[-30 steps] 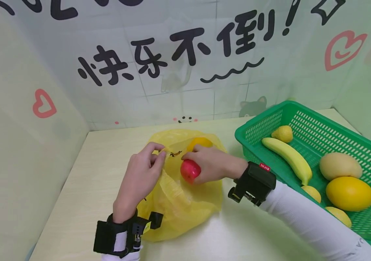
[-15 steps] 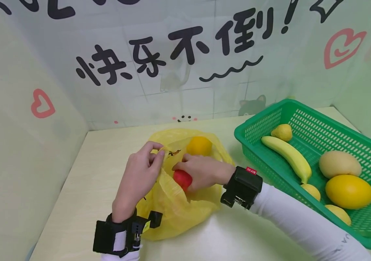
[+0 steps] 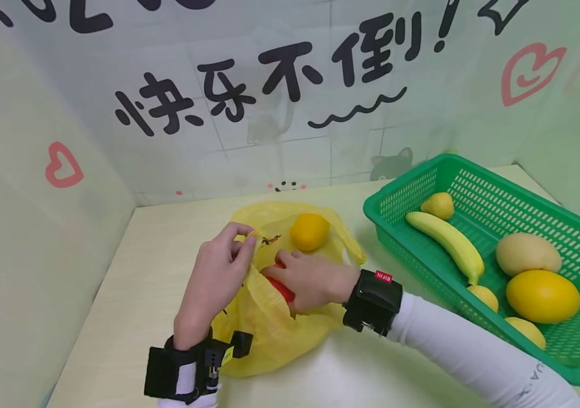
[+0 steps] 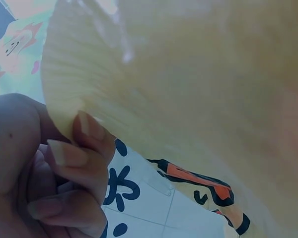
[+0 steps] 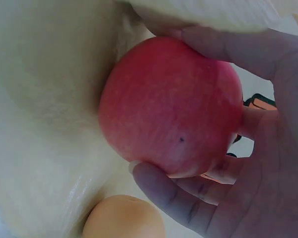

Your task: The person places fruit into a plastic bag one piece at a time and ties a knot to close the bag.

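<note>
In the head view my left hand [image 3: 215, 283] pinches the near left rim of a yellow plastic bag [image 3: 274, 345] on the table. The left wrist view shows thumb and fingertips gripping the thin film [image 4: 154, 64]. My right hand [image 3: 315, 277] reaches into the bag's mouth, with its fingers round a red apple [image 3: 282, 289]. Close up in the right wrist view, the apple [image 5: 171, 106] sits between thumb and fingers, near the bag's inner wall. An orange [image 3: 309, 232] lies in the bag behind the right hand.
A green plastic basket [image 3: 412, 277] stands at the right under the right forearm's side. Inside lie a banana [image 3: 445, 243], a tan oval fruit [image 3: 528, 253], a large yellow fruit [image 3: 542, 296] and several small yellow fruits [image 3: 439, 205]. A printed wall curtain [image 3: 269, 158] borders the table's back.
My right hand has carried the apple left and down, deeper into the bag, so the orange behind it now shows fully. The left hand keeps its pinch on the rim.
</note>
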`<state>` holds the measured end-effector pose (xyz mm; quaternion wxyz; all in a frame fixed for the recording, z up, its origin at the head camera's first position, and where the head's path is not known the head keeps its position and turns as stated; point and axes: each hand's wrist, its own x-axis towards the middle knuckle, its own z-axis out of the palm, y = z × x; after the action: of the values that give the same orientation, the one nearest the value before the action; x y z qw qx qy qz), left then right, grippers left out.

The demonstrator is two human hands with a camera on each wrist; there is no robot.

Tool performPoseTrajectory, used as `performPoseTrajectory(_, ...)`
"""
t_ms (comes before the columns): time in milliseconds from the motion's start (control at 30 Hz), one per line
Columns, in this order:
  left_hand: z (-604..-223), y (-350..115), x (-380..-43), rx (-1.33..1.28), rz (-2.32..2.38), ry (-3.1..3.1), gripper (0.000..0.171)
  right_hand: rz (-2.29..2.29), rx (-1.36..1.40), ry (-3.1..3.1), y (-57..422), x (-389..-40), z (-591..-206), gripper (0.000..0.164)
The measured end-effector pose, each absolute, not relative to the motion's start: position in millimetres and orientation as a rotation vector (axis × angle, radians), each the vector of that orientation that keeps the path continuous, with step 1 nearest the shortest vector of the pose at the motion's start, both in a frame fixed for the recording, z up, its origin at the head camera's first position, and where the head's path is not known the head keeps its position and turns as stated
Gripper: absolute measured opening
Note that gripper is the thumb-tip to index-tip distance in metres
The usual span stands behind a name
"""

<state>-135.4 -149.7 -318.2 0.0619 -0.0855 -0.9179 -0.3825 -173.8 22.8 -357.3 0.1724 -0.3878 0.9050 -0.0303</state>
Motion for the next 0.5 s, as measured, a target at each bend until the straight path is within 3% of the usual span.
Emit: performPoseTrajectory(500,-318.7,-149.7,-136.1,-0.253,-1.137,-2.787,0.022,-0.057,-1.087,2.556,22.7,-169.6,-358.9,0.075)
